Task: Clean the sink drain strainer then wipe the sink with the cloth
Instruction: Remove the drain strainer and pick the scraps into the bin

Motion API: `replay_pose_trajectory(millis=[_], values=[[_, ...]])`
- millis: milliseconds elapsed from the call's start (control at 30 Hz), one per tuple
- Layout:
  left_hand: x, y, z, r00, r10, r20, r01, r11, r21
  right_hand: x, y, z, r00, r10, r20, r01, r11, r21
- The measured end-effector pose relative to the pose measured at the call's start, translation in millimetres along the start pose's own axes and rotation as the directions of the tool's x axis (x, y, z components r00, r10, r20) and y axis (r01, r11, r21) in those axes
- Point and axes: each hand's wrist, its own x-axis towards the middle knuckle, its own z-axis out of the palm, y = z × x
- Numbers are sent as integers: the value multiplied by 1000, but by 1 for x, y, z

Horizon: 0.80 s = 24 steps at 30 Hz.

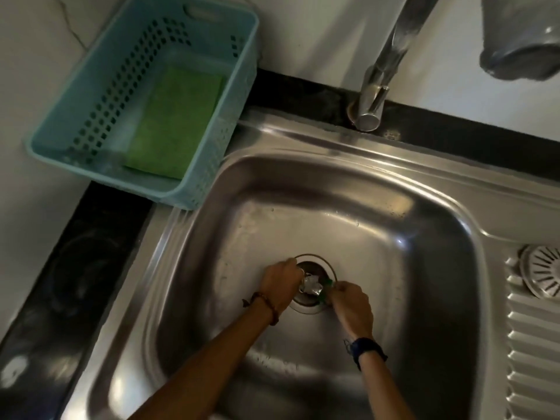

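Working at the drain (312, 283) on the sink (363, 213) floor, your left hand (280, 283) and right hand (351, 304) pinch shiny scraps there. Clearing is underway; next lift the debris clear. Whether the white strainer (542, 274) on the drainboard belongs here is unclear.

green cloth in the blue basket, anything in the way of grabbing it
Nothing visible: the green cloth lies uncovered in the open-topped blue plastic basket. Both the left hand and right hand are busy at the round metal drain.

Basket (212, 165) w/ sponge (174, 122) left-behind sink (394, 219); tap (381, 71) behind.
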Motion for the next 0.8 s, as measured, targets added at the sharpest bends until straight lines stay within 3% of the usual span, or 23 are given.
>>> replay_pose_trajectory(millis=[233, 400, 500, 600, 800], values=[[-31, 2, -19, 972, -203, -116, 178, 964, -198, -23, 0, -21, 996, -50, -75, 68, 960, 271], [-60, 2, -42, 927, -362, -95, 284, 847, -450, -38, -5, -36, 999, -27, -30, 39, 827, 561], [-83, 8, -59, 914, -392, -106, 251, 750, -612, -48, -13, -47, 998, -36, 45, 0, 772, 635], [-117, 21, -78, 912, -393, -119, 149, 586, -797, -73, -24, -59, 990, -89, 105, -13, 698, 716], [-215, 43, -107, 876, -443, -191, -61, 292, -955, -151, -39, -75, 899, -399, 183, 124, 631, 766]])
